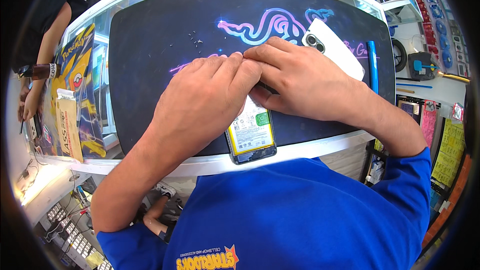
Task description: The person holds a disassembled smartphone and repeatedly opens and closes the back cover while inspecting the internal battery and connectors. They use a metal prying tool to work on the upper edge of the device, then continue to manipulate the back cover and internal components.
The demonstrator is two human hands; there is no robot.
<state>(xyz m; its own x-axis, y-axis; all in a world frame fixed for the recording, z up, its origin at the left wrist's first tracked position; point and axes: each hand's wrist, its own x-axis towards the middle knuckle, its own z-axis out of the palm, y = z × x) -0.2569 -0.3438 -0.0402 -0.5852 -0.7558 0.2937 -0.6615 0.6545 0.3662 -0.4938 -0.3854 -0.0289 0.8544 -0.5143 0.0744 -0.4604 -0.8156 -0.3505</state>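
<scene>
Phone: opened phone (254,157), ctr of frame, low end over white table edge (210,166); top end hidden under hands.
Batt: battery (251,132) w/ yellow border + green patch, facing up in phone.
L hand: left hand (200,90), ctr-left, over upper part of phone; fingers curled, grip hidden, can't tell.
R hand: right hand (307,80), just right of ctr, fingers bent, tips close to L's; can't tell if pinching anything.
Mat: dark mat (145,85) under it all; small dark bits (194,41) upper left of ctr.
Upper right: white phone (340,57), lenses up, nr blue stick (373,67).
</scene>
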